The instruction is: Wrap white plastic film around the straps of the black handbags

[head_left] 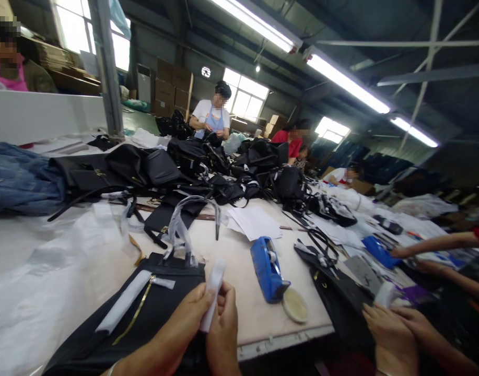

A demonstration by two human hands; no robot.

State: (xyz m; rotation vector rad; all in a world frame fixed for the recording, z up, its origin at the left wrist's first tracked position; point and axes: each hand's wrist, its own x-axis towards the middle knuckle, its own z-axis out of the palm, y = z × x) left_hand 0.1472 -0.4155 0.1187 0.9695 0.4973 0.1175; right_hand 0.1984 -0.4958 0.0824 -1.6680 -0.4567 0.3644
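My left hand [192, 310] and my right hand [225, 324] are close together over the right side of a black handbag [172, 277]. Between them they pinch a narrow white strip [213, 297] that looks like folded paper, held upright. The bag lies flat and has a gold zipper [139, 308]. Another white strip [124, 303] lies along it, and a small white wrap covers the zipper's pull. Clear film is wound round the bag's handles [180, 224]. My right fingers curl behind the strip and are partly hidden.
A blue tape dispenser [266, 269] and a round pale disc [295, 305] are right of my hands, near the table edge [286, 342]. White sheets [255, 222] lie behind. Black bags [200, 156] are heaped farther back. A co-worker's hands [396, 324] work at the right.
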